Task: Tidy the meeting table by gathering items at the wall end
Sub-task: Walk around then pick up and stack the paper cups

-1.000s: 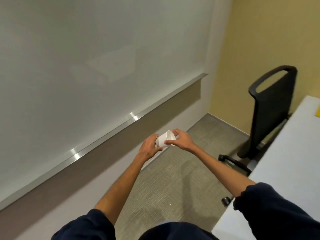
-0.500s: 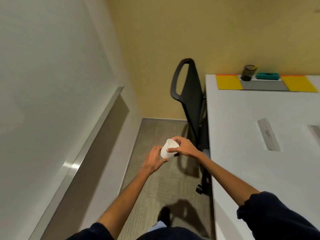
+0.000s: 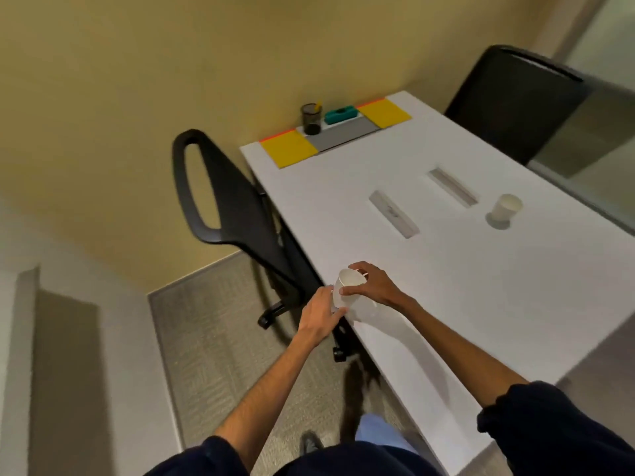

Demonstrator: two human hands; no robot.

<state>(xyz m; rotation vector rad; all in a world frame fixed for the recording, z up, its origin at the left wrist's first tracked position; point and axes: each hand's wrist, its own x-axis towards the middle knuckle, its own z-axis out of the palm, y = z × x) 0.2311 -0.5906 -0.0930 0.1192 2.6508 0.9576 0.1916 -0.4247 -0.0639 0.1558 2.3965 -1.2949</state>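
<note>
Both your left hand (image 3: 319, 316) and right hand (image 3: 376, 286) clasp the paper cup (image 3: 346, 285), fingers curled. Carry it beside the pen pot (image 3: 311, 120).

Both hands (image 3: 347, 304) holding tilted white paper cup (image 3: 348, 286) over table (image 3: 498, 286) edge, second cup (image 3: 507, 207) upright

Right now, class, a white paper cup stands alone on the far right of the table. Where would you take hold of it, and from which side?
Probably wrap the standing cup round its side wall, just under the rim, coming from the near side. It stands upright, mouth open, with nothing touching it, and tapers downward, so a grip high up should not slip.
</note>
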